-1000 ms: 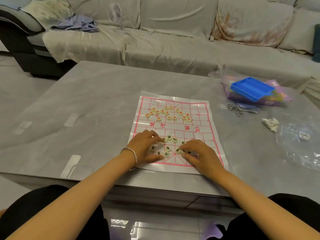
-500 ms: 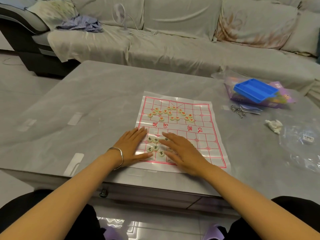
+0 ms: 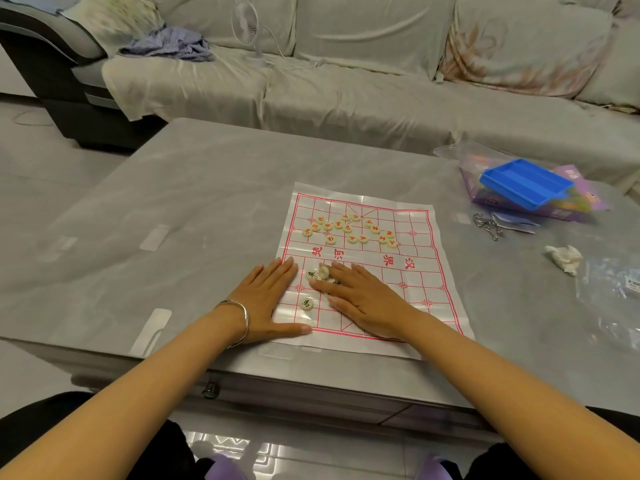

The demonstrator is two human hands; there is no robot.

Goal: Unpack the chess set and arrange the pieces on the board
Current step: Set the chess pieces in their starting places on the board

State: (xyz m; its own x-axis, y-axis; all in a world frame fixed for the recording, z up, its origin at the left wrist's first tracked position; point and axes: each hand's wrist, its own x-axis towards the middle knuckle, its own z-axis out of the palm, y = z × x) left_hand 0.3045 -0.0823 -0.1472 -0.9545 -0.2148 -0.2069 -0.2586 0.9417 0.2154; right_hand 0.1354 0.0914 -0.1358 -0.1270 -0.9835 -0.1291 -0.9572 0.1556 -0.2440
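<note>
A white plastic chess sheet (image 3: 415,244) with red grid lines lies flat on the grey table. Several cream round pieces with red characters (image 3: 348,228) are scattered over its far half. Cream pieces with black characters sit on the near half: one lone piece (image 3: 307,303) and a small cluster (image 3: 318,274). My left hand (image 3: 268,299) lies flat with straight fingers on the sheet's left edge. My right hand (image 3: 360,299) lies flat over the near half, its fingers covering some black pieces beside the cluster.
At the back right stand a blue plastic tray (image 3: 524,183) on a purple box (image 3: 585,199), a metal key ring (image 3: 488,225), a crumpled tissue (image 3: 564,258) and a clear plastic bag (image 3: 613,289). A covered sofa (image 3: 346,81) with a small fan (image 3: 247,26) runs behind the table.
Both hands went from curled around the black pieces to flat on the sheet. My right hand slid left across the near half, pushing pieces together; my left hand shifted to the left edge.
</note>
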